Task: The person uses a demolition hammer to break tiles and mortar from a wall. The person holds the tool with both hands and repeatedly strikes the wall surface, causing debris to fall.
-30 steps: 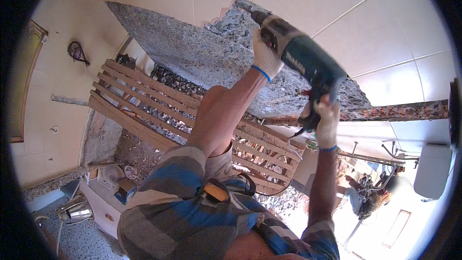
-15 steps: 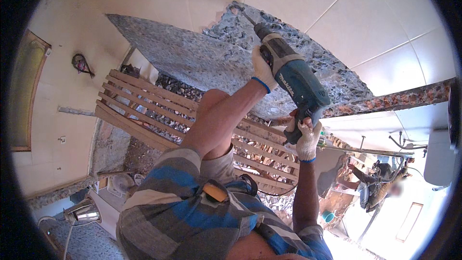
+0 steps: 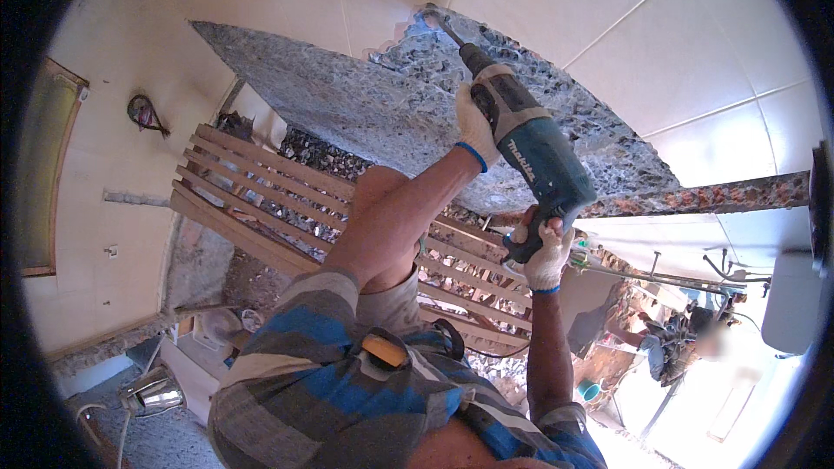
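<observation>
Both gloved hands grip a teal and black hammer drill, slanted across the middle of the view. My left hand is closed round its black front part, behind the chuck. At the rear handle my right hand is closed; whether the trigger is pressed cannot be made out. A long metal bit reaches from the chuck to the broken edge of the tiles. Its tip meets the rough grey masonry, where the tiled face ends in a jagged line.
Below my arms lies a slatted wooden platform over rubble. A metal work lamp stands at lower left, and a cable loop hangs on the left wall. Another person is at lower right, near a green bucket.
The drill's rear and my right hand have shifted slightly down and left, while the bit stays at the broken tile edge. The other person has changed posture.
</observation>
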`<state>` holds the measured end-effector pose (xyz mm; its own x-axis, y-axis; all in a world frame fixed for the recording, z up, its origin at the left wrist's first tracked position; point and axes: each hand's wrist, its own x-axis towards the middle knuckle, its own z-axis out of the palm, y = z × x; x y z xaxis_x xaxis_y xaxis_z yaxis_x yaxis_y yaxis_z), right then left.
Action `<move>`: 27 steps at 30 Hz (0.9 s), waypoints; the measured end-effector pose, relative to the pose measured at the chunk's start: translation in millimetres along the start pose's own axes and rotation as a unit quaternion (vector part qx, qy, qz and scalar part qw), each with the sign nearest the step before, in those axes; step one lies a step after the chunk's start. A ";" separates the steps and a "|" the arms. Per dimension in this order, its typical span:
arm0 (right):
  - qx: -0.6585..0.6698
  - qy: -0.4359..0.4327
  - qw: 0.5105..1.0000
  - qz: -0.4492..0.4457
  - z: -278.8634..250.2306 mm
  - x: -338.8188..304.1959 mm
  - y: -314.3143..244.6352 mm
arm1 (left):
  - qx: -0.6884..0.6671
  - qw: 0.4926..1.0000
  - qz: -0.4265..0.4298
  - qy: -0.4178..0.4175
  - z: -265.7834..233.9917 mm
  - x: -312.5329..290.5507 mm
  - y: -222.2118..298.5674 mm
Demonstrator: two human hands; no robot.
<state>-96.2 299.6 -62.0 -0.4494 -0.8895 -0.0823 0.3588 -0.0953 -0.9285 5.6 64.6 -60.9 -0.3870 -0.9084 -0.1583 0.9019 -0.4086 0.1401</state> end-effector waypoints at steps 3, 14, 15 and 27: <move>0.014 -0.008 1.000 0.014 -1.1 9.6 -4.8 | 0.000 1.000 0.003 0.026 0.5 8.0 -5.2; -0.020 -0.046 0.999 0.015 17.2 22.4 -27.3 | -0.027 0.999 0.013 0.014 3.9 15.4 9.3; -0.009 -0.061 0.998 0.008 19.4 20.5 -24.5 | -0.017 0.999 0.008 0.029 6.1 10.5 9.8; 0.033 -0.049 0.998 -0.014 19.7 2.8 3.9 | 0.023 0.999 -0.011 0.035 4.2 -5.6 17.7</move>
<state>-80.0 288.0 -58.7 -0.3785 -0.9254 -0.0175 0.4023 -0.1475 -0.9036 22.9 62.1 -53.4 -0.3906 -0.8915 -0.2293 0.8829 -0.4333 0.1808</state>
